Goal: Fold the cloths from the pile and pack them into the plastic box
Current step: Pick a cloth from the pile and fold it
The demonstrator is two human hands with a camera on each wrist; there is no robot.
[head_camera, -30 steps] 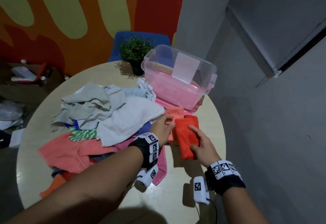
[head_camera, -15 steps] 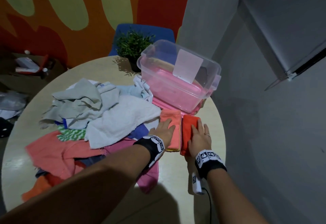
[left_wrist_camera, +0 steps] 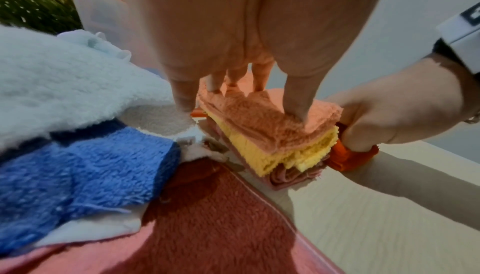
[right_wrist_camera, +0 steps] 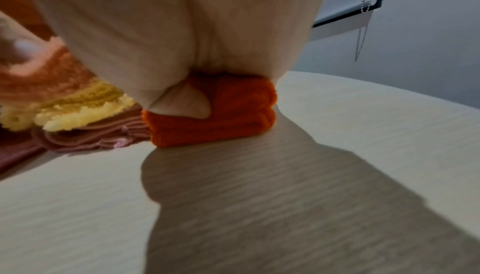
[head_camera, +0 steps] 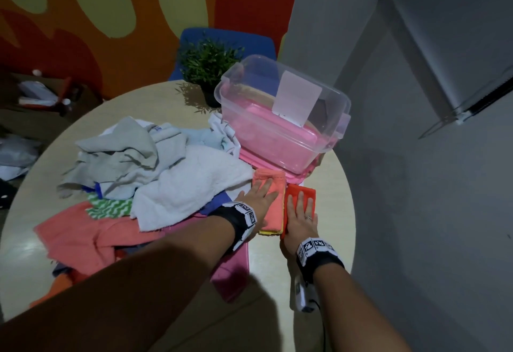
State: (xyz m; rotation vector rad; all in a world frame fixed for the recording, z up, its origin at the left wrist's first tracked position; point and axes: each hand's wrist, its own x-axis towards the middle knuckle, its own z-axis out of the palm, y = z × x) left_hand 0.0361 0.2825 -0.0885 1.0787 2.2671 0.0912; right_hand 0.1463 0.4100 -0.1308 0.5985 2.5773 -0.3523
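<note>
A folded salmon cloth (head_camera: 273,185) tops a small stack with a yellow cloth (left_wrist_camera: 262,155) and a pink one under it, just in front of the clear plastic box (head_camera: 280,127). My left hand (head_camera: 259,195) lies flat on this stack, fingers (left_wrist_camera: 298,102) straight and pressing down. Right beside it lies a folded orange cloth (head_camera: 302,192), touching the stack. My right hand (head_camera: 301,213) presses on the orange cloth (right_wrist_camera: 221,122) with straight fingers, its thumb against the cloth's side. The unfolded pile (head_camera: 155,174) spreads to the left.
The round table (head_camera: 333,226) ends close to the right of the orange cloth. A potted plant (head_camera: 208,65) stands behind the box, with a blue chair (head_camera: 258,43) beyond. A pink lid (head_camera: 266,165) lies under the box. A grey wall is on the right.
The right hand slid the orange cloth up against the salmon stack, then flattened on it. The left hand spread flat on the stack. Both hands now press down.
</note>
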